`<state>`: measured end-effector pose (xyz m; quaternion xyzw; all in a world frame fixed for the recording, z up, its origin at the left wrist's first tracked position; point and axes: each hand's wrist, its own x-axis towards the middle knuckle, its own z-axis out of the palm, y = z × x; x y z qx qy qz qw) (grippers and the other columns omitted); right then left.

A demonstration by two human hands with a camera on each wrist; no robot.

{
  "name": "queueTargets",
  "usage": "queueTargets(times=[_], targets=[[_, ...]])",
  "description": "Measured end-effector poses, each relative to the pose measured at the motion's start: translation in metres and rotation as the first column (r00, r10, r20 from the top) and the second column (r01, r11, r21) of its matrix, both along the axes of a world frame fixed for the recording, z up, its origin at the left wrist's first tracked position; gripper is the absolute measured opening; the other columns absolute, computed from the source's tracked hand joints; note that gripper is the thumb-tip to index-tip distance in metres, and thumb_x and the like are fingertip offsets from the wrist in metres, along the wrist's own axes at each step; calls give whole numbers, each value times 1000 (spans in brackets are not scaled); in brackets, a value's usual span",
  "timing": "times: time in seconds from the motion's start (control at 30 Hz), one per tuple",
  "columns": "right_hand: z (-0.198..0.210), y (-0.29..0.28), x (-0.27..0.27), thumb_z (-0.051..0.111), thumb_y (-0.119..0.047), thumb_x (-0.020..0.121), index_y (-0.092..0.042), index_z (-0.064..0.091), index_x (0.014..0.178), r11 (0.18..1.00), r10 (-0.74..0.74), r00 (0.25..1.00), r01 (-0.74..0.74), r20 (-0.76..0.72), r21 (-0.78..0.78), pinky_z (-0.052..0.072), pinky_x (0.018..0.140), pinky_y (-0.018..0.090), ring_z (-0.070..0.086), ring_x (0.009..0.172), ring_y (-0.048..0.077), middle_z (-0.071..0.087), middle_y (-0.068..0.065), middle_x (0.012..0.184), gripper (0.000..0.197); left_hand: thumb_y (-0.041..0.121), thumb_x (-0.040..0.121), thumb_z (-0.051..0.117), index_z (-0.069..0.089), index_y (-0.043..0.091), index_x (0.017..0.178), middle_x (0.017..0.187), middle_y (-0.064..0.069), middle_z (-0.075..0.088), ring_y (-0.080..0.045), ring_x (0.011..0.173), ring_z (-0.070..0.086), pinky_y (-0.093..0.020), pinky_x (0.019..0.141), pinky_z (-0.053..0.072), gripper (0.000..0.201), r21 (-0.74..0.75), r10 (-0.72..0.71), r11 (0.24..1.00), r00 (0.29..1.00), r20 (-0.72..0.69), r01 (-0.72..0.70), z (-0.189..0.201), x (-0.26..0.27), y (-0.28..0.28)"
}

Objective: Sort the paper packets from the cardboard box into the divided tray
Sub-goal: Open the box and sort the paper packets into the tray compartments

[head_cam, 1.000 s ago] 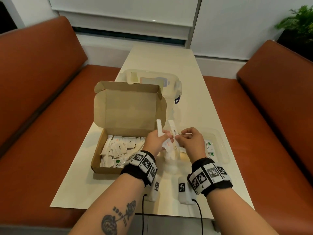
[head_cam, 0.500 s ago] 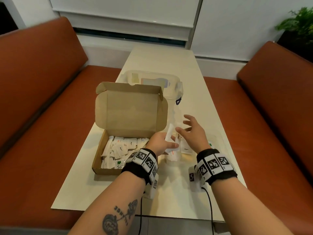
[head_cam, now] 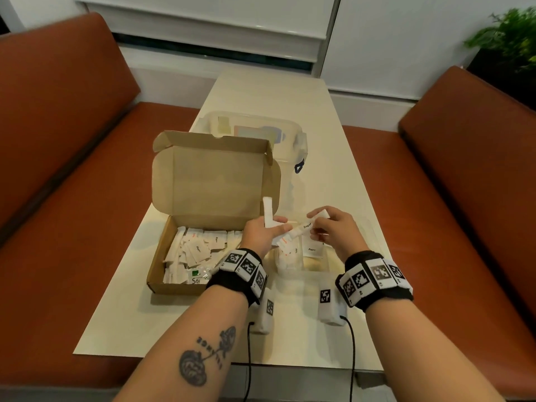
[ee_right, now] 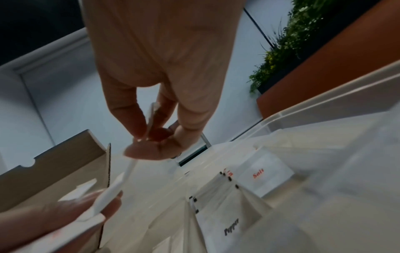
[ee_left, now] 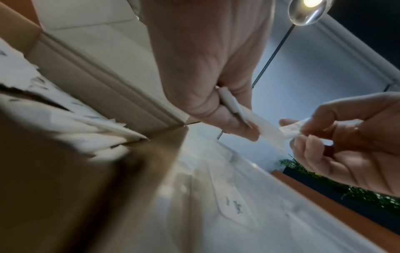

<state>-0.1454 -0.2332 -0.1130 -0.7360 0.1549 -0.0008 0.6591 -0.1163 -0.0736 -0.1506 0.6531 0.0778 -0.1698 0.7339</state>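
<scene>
The open cardboard box (head_cam: 179, 274) at the left holds several white paper packets (head_cam: 197, 250). My left hand (head_cam: 280, 226) hovers by the box's right corner and grips a small bunch of packets; one stick (head_cam: 268, 211) points up. My right hand (head_cam: 316, 224) pinches the far end of a sugar stick (head_cam: 304, 227) that still lies in the left hand's grip. In the left wrist view, the stick (ee_left: 259, 125) bridges both hands. The clear divided tray (ee_right: 324, 106) lies under them, holding a Pepper packet (ee_right: 231, 226) and a Salt packet (ee_right: 258, 174).
A clear lidded plastic tub (head_cam: 255, 132) stands behind the box's raised lid (head_cam: 214, 175). Orange benches (head_cam: 464, 198) flank the narrow cream table (head_cam: 333, 140). A potted plant (head_cam: 507, 39) is at the far right.
Half a second ago my right hand was spread open over the tray after leaving a packet there. It has come back to the left hand and now pinches the sugar stick.
</scene>
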Motion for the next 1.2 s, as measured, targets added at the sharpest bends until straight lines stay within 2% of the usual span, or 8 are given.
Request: queueTargets(times=[0.2, 0.37, 0.53, 0.63, 0.73, 0.87, 1.0, 1.2], targets=[[-3, -5, -3, 61, 12, 77, -1, 59, 74, 983, -178, 984, 178, -14, 53, 60, 73, 33, 67, 64, 23, 64, 15, 76, 13, 1, 84, 68, 66, 8, 91, 87, -19, 68, -28, 85, 65, -39, 83, 53, 10, -87, 179, 981, 983, 41, -175, -4, 0, 2], [-20, 18, -1, 61, 6, 71, -6, 56, 69, 907, -252, 963, 202, -92, -370, 57, 71, 32, 67, 74, 25, 68, 13, 77, 13, -1, 84, 67, 65, 6, 90, 86, -19, 68, -30, 86, 65, -43, 88, 53, 9, -97, 222, 971, 974, 33, -218, -4, 0, -1], [-36, 42, 3, 58, 1, 72, -8, 51, 65, 860, -266, 956, 178, -123, -478, 44, 65, 25, 55, 74, 22, 60, 9, 76, 14, 0, 84, 68, 66, 4, 95, 86, -17, 69, -30, 87, 68, -39, 85, 55, 11, -97, 248, 965, 968, 32, -244, -4, 1, -1], [-41, 52, 3, 54, 0, 76, -9, 49, 63, 837, -214, 970, 120, -117, -534, 41, 61, 26, 53, 72, 25, 58, 12, 71, 16, 1, 83, 68, 66, 4, 94, 84, -15, 70, -27, 83, 68, -37, 82, 55, 11, -110, 280, 955, 960, 19, -276, -5, 1, 1], [-44, 59, 0, 54, 1, 76, -11, 47, 67, 831, -130, 984, 41, -121, -555, 34, 53, 21, 49, 71, 21, 52, 4, 68, 16, -1, 83, 68, 65, 6, 88, 90, -21, 68, -30, 84, 66, -40, 85, 54, 10, -146, 284, 949, 959, 3, -281, -6, -1, 4], [-48, 62, 0, 53, 1, 76, -9, 56, 78, 809, -67, 987, -33, -147, -587, 44, 69, 27, 60, 81, 27, 65, 13, 82, 11, -2, 81, 69, 65, 6, 87, 86, -19, 69, -29, 83, 67, -41, 85, 54, 11, -147, 282, 949, 959, -1, -279, -7, -1, 6], [-53, 63, 2, 51, 3, 78, -4, 63, 79, 762, -44, 986, -70, -159, -644, 47, 69, 28, 62, 80, 27, 68, 15, 85, 14, -1, 81, 70, 66, -1, 95, 85, -18, 69, -29, 82, 68, -41, 84, 55, 14, -124, 289, 950, 957, -2, -287, -9, -1, 7], [-58, 65, 2, 55, 0, 82, -6, 61, 78, 678, 17, 985, -137, -170, -722, 45, 68, 28, 60, 79, 26, 67, 14, 87, 9, 1, 81, 70, 66, 3, 93, 91, -22, 70, -33, 89, 68, -45, 88, 54, 13, -107, 271, 958, 962, 22, -267, -8, -3, 7]])
